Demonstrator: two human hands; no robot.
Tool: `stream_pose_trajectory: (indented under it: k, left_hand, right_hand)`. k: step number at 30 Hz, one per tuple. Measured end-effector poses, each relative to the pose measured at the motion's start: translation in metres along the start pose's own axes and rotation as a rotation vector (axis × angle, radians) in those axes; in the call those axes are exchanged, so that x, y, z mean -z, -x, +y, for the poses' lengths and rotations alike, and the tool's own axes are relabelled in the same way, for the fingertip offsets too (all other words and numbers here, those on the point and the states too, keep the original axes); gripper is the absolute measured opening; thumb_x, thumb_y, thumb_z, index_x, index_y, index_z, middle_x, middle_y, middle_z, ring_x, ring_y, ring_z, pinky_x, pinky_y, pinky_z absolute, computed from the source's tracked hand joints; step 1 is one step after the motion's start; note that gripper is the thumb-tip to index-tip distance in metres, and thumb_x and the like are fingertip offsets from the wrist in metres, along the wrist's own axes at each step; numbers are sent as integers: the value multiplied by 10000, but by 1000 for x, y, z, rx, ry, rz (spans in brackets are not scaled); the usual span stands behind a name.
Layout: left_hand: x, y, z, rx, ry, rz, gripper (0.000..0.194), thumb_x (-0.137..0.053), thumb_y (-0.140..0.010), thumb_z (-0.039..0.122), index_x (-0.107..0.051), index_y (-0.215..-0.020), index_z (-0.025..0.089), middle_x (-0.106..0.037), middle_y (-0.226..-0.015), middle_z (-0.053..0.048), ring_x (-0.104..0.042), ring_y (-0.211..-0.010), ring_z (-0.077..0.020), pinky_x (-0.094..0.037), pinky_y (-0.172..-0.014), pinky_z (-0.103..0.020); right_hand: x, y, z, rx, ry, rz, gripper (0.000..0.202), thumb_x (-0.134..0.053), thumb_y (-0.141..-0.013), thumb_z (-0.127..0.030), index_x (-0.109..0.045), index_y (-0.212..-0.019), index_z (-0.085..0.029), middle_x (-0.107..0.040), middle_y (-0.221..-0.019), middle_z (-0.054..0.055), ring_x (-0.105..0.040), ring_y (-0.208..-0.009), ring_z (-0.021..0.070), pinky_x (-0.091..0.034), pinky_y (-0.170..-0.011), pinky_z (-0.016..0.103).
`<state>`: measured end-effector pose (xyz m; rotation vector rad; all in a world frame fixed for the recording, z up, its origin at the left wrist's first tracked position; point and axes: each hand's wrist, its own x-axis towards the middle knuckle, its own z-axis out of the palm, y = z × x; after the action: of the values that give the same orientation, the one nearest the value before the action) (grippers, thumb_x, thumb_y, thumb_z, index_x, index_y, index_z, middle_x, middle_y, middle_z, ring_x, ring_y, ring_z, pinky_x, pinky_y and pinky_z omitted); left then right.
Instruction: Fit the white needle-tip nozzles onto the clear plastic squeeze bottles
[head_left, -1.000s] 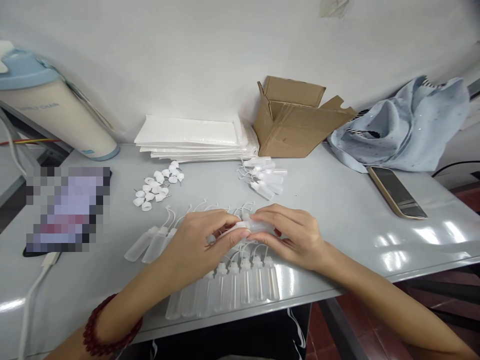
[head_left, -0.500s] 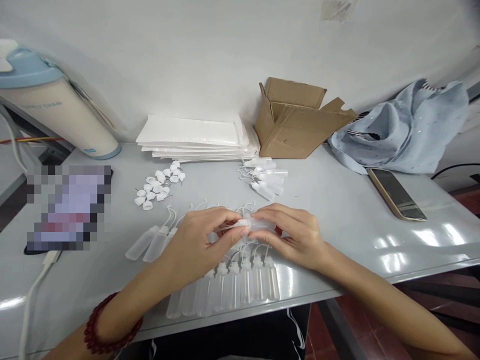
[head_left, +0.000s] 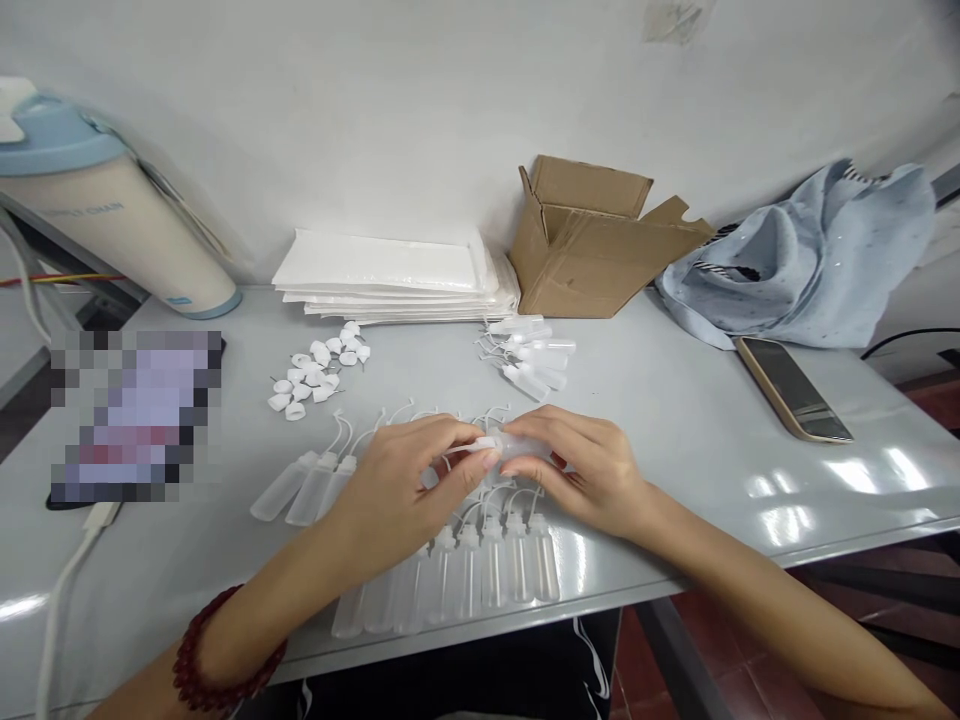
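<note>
Above the middle of the desk I hold a small translucent squeeze bottle [head_left: 525,448] lying sideways between both hands. My right hand [head_left: 589,465] is closed round its body. The thumb and fingers of my left hand [head_left: 416,475] pinch the white cap piece [head_left: 487,443] at its neck, from which a thin strap trails left. Just below my hands lies a row of like bottles [head_left: 493,565] with looped straps. More bottles [head_left: 289,487] lie beside and partly behind my left hand. White needle-tipped caps [head_left: 307,372] are heaped farther back on the left.
Several loose bottles [head_left: 531,352] lie in front of a cardboard box [head_left: 592,262]. White padded envelopes [head_left: 386,270] are stacked by the wall. A phone with a cable [head_left: 139,420] and a tumbler [head_left: 127,220] stand left; another phone [head_left: 795,388] and a blue cloth bag [head_left: 795,270] lie right.
My left fingers have shifted very slightly on the cap piece. Both hands stay in the same place with the bottle, and the things on the desk have not moved.
</note>
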<state>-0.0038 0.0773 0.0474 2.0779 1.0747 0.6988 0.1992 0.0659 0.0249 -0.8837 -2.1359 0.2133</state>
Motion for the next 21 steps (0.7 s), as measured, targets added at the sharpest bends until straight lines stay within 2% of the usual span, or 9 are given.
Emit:
stream_pose_trajectory:
  k: [3,6,11,15,21]
  left_hand:
    - [1,1,2,72,66,-20,250,-513,-912,340,-643,-779,173,-577,-601,31,-535,-540,-99,-401,-455,-169]
    - [3,1,3,179,162,-46,332,-505,-911,401,-612,-690,177,-553,-568,32,-524,-517,-100,-373,-419,-166]
    - [7,1,5,279,261,-123,429,-473,-925,433,-560,-600,167,-544,-518,49,-394,-391,-52,-309,-382,-161]
    - [5,2,3,183,181,-93,397,-470,-932,385,-581,-616,172,-539,-506,52,-406,-404,-59,-310,-397,-171]
    - [0,3,2,-115,-91,84,209,-516,-906,271,-643,-772,173,-550,-567,45,-485,-520,-87,-382,-510,-199]
  right_hand:
    - [-3,1,2,61,75,55,200,-632,-888,-277,-620,-1010,-119,-706,-864,105,-659,-715,152,-550,-570,251]
    - [-3,2,4,69,87,71,176,-611,-893,-205,-606,-1047,-119,-691,-891,118,-668,-787,176,-569,-592,270]
    - [-1,2,3,93,17,112,191,-594,-890,-139,-604,-1078,-109,-681,-899,124,-662,-806,183,-573,-636,298]
    - [1,1,0,14,-101,65,172,-567,-918,-214,-634,-1034,-107,-681,-809,92,-631,-688,156,-530,-572,283]
    - [7,-2,-5,-299,-304,-47,191,-560,-919,-280,-690,-922,-140,-685,-725,29,-583,-583,112,-475,-542,248]
